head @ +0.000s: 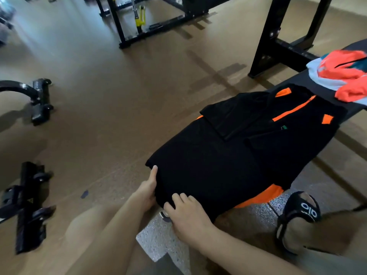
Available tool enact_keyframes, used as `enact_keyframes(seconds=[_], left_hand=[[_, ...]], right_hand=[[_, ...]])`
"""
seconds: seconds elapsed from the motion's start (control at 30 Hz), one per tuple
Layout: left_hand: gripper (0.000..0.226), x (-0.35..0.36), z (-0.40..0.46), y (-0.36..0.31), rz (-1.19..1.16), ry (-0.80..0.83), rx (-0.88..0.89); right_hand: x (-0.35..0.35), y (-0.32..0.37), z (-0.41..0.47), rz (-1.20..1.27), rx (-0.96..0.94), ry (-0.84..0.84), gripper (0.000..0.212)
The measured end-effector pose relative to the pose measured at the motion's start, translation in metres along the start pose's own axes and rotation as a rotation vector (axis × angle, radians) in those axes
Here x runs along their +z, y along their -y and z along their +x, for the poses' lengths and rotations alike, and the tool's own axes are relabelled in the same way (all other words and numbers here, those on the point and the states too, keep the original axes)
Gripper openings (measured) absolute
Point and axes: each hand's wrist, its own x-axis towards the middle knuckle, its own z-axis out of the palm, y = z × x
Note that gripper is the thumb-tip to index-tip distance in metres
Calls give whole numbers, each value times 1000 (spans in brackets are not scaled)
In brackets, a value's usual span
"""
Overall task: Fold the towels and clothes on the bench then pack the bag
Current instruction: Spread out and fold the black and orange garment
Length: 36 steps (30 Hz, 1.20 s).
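A: In the head view, where is the garment?

B: The black shirt [228,155] with orange trim lies spread over the bench [309,84], from the centre of the frame toward the lower middle. Its sleeves look folded in over the chest already.

A: And the hands?

B: The left hand [147,191] grasps the hem at the lower left corner of the shirt, thumb on top and the other fingers hidden under the cloth. The right hand [188,213], just beside it at lower centre, has its fingers curled on the hem edge, apparently pinching it.

A: So which step is this?

B: I judge it the lengthwise fold: hem about to be lifted toward the collar at upper right.

A: What does that call for?

B: Raising both corners evenly so the tucked sleeves stay put.

A: Anything else waiting?

B: A coral and light-blue pile [341,76] sits at the far right, unfolded. No bag is visible.
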Motion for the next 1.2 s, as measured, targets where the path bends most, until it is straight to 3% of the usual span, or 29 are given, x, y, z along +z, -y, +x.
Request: enact_keyframes(seconds=[0.1, 0.23, 0.47, 0.57, 0.77, 0.93, 1.03, 1.2], left_hand=[[89, -8, -9, -3, 1, -53, 30], [57, -16, -21, -6, -31, -22, 32], [22, -4, -58, -21, -160, -3, 126], [6, 3, -70, -28, -156, -11, 182], [5, 16, -85, -45, -91, -20, 377], [18, 20, -90, -62, 213, -163, 707], [11, 33, -98, -73, 312, -132, 842], [30, 61, -105, -90, 671, -101, 1045]], right_hand=[[-1, 9, 3, -77, -21, 14, 47], [-9, 26, 10, -163, -45, 49, 38], [-18, 39, 16, -282, 19, 105, 66], [-27, 36, 22, -324, 58, 74, 62], [-52, 29, 35, -246, 180, 59, 23], [-75, 10, 17, -97, 263, -99, 23], [-88, -9, 1, -35, 334, -197, 19], [-111, -39, -28, 121, 493, -273, 29]])
